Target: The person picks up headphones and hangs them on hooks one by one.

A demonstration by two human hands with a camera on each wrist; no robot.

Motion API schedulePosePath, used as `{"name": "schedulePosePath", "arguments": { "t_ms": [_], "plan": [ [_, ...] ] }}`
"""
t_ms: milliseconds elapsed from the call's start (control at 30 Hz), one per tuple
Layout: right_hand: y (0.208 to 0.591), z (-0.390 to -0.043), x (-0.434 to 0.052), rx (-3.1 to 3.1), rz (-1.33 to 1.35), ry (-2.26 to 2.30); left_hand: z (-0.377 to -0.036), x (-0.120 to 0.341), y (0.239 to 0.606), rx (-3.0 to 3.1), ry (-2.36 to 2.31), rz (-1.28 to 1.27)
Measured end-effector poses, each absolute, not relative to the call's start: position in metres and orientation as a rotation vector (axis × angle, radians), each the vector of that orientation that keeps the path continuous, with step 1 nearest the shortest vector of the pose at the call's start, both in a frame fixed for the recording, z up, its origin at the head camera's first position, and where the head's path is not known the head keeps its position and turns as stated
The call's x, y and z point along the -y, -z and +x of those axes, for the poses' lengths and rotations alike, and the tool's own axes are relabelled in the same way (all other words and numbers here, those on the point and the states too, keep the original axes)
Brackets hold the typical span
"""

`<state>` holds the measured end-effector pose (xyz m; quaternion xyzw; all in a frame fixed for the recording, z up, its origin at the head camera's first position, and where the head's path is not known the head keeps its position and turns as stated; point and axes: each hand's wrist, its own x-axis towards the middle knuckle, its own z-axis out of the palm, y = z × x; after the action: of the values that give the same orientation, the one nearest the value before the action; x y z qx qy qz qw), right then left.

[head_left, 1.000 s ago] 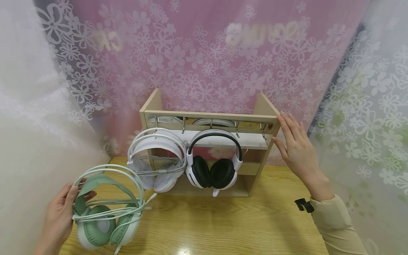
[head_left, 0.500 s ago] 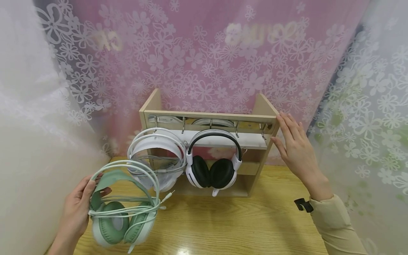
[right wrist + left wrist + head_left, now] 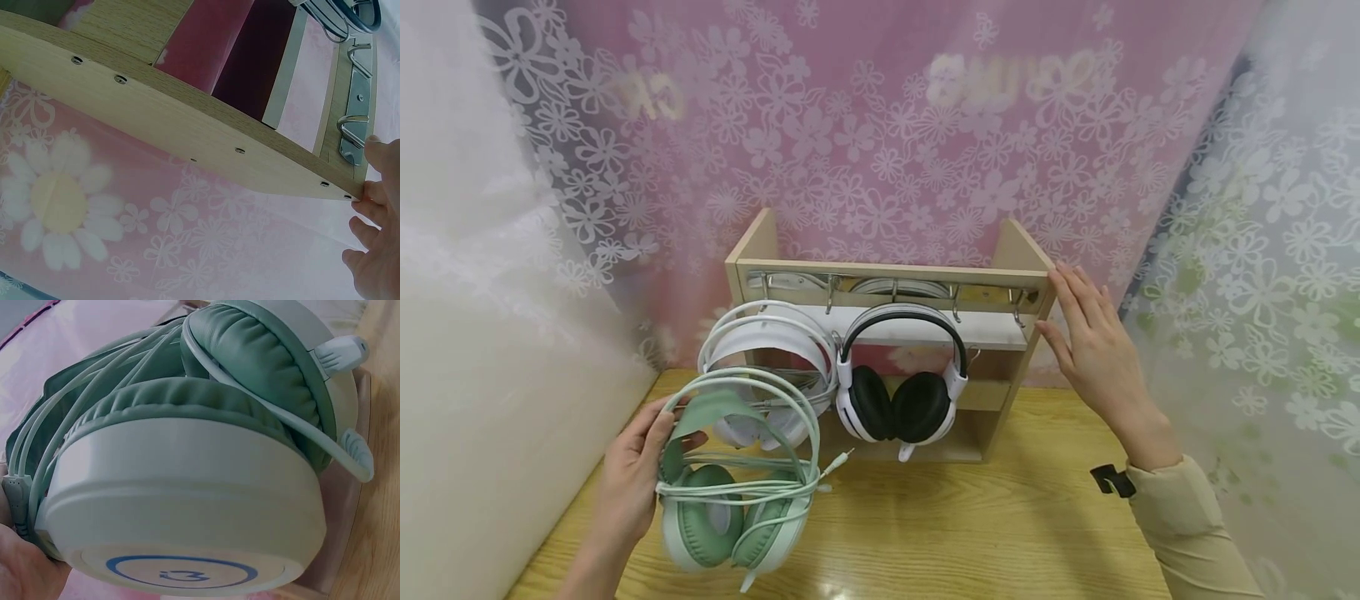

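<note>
My left hand (image 3: 632,471) grips green-and-white headphones (image 3: 707,517) by the left side of the headband, above the table. Their cable is wound across the band, and a plug sticks out to the right. In the left wrist view a white ear cup (image 3: 187,487) with a blue ring logo fills the middle. My right hand (image 3: 1097,358) has straight fingers resting on the upper right corner of a wooden rack (image 3: 895,271). Metal hooks (image 3: 955,304) line the rack's front rail. White headphones (image 3: 767,325) hang at its left, partly covered by the green ones; white-and-black headphones (image 3: 917,408) hang mid-rack.
The rack stands on a yellow wood-grain table (image 3: 940,533) against a pink flowered curtain (image 3: 850,125). Pale sheeting hangs on the left (image 3: 512,333) and right sides. A white shelf (image 3: 992,329) runs behind the hooks. The right wrist view shows the rack's side panel (image 3: 187,131).
My left hand has carried the green headphones to the right and slightly up, so they now overlap the hanging white pair. My right hand has stayed at the rack's corner.
</note>
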<state>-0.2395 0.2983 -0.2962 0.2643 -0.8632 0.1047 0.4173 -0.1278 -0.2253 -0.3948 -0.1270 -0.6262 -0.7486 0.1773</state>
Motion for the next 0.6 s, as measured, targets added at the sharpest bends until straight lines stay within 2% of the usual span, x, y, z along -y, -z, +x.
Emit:
{"name": "schedulePosePath", "arguments": {
  "t_ms": [600],
  "plan": [
    [0.296,-0.240,-0.299,2.179,0.663,-0.245,-0.142,0.180,0.386,1.805,2.093,-0.385]
  ]
}}
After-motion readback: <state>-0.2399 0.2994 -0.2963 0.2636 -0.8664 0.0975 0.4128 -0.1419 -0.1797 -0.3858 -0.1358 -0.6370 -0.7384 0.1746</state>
